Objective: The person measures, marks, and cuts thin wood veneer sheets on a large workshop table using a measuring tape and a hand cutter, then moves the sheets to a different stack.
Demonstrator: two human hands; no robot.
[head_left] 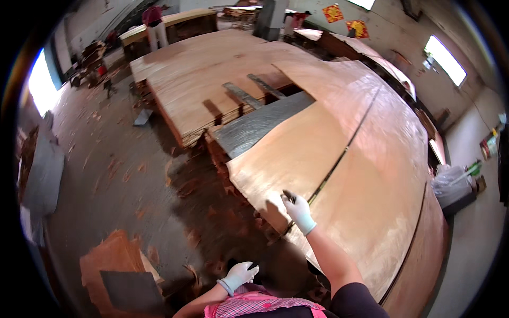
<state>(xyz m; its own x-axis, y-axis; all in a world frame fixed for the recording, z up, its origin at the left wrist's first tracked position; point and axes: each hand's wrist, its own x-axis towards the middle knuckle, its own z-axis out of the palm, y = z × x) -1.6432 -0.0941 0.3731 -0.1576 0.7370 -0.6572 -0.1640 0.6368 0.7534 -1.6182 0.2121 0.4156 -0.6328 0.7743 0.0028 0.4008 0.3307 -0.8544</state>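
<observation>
My right hand, in a white glove, reaches forward and pinches the near corner of a thin pale wood veneer sheet that lies on a stack. A second, larger veneer sheet lies to its right, with a narrow dark gap between them. My left hand, also gloved, hangs low by my body with curled fingers and holds nothing.
A grey metal plate and a bigger veneer pile lie beyond. Veneer scraps litter the concrete floor. A cardboard piece sits at lower left. A person stands far back by a workbench.
</observation>
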